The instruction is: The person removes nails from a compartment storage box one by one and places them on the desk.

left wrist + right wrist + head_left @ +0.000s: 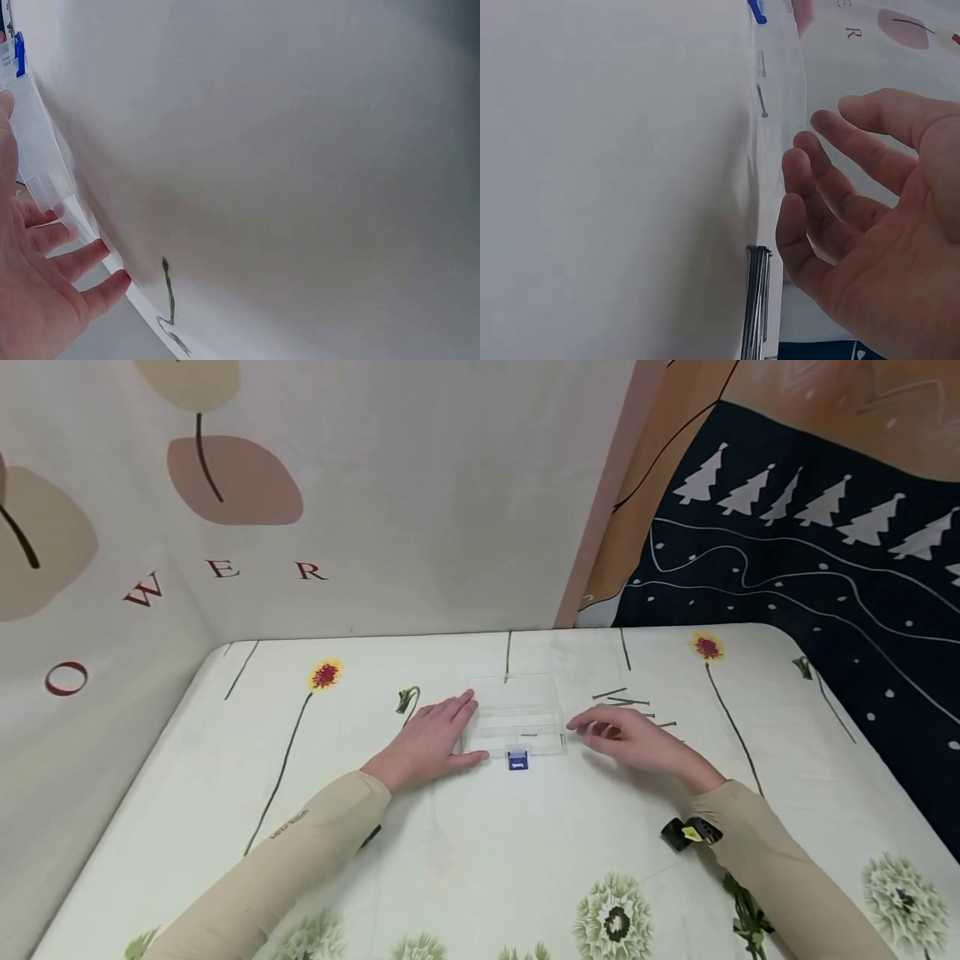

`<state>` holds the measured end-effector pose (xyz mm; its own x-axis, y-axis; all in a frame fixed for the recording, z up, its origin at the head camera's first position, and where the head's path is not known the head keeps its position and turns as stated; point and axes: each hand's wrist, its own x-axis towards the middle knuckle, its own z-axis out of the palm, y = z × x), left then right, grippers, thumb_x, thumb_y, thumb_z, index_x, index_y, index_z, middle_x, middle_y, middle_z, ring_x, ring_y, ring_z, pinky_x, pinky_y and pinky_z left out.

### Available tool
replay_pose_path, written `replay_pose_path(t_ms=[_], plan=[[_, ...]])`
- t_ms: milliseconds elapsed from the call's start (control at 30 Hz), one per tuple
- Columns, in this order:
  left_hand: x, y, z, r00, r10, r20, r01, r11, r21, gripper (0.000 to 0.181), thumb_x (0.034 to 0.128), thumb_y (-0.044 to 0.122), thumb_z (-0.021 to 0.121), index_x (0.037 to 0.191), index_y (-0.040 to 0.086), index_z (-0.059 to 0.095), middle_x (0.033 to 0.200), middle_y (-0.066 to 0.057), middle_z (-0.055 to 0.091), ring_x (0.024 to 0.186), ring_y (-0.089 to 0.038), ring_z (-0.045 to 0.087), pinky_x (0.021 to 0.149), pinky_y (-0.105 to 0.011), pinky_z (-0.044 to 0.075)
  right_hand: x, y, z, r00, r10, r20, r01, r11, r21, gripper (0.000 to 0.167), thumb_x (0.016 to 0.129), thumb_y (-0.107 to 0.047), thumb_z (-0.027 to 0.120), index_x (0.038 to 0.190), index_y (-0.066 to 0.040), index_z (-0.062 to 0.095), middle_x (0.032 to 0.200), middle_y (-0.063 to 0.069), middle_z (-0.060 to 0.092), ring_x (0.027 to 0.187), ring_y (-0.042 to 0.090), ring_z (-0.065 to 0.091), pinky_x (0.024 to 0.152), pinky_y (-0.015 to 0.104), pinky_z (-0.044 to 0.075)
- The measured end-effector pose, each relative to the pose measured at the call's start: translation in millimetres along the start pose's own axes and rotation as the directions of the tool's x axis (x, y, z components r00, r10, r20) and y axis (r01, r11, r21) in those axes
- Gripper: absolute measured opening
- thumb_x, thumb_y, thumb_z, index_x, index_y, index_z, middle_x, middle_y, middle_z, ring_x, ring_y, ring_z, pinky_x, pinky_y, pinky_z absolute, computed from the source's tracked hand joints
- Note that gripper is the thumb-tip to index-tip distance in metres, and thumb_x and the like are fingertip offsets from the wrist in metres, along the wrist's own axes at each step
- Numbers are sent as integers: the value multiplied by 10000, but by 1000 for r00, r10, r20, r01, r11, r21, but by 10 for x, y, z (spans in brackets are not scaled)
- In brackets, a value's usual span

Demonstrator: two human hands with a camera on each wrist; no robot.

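Note:
A clear plastic box (517, 703) with a blue latch (517, 761) on its front lies on the table between the hands. My left hand (429, 742) rests at the box's left end, fingers spread along the side and thumb by the front corner. In the left wrist view the clear box wall (41, 142) shows beside the thumb. To the right of the box hovers my right hand (637, 739), its fingers loosely bent with nothing between them. A nail (762, 100) is visible within the box. Several loose nails (628, 700) lie behind the right hand, partly hidden by it.
A white cloth printed with flowers covers the table (465, 860). Behind it hangs a pale curtain (420, 527) with lettering, and a dark cloth with white trees (750, 560) hangs at the right. A black wrist device (690, 833) sits at the right cuff.

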<state>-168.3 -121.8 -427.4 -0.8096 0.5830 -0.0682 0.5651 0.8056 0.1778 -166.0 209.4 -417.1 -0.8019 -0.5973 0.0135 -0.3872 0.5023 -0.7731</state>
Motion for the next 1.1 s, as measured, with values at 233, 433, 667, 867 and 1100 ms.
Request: replay_pose_path(t_ms=[233,433,667,867,1100], plan=[[2,-4,2,1000,-1,-8,1,1000,14,823,920,587,521,1471,0,348,1556,-146,265,1382,-311,317,1090,-489,294,24,-29,30,1000,-11,13,11,1000,-14,268,947,-61,607,1211,-45,646,1033,51,609,867,174,563,757,321,493],[6,-8,11,1000,8,-30,-7,1000,23,821,913,593,528,1457,-1,371,1546,-148,285,1374,-304,333,1069,-495,322,70,-64,98,999,-29,26,30,998,-62,271,954,-70,595,1217,-40,652,1047,63,575,858,154,556,749,317,505],[1,-12,13,999,13,-41,-12,1000,12,827,909,604,524,1458,5,374,1548,-141,284,1370,-306,338,1059,-508,328,97,-130,153,1000,-12,27,15,994,-106,291,942,-78,607,1214,15,649,1074,89,553,848,143,553,734,296,505],[1,-20,15,999,15,-37,-14,1000,10,826,911,602,522,1459,5,368,1548,-144,283,1368,-312,337,1060,-512,323,98,-183,195,1000,16,19,-14,995,-101,311,945,-85,607,1224,50,633,1088,105,512,836,146,531,697,285,488],[17,-21,13,1000,10,-27,-9,1000,23,831,908,617,514,1459,12,372,1549,-143,279,1371,-307,333,1063,-504,322,104,-265,271,997,64,-30,-68,984,-167,341,939,-175,638,1210,33,652,1118,94,463,739,118,505,626,272,461]])
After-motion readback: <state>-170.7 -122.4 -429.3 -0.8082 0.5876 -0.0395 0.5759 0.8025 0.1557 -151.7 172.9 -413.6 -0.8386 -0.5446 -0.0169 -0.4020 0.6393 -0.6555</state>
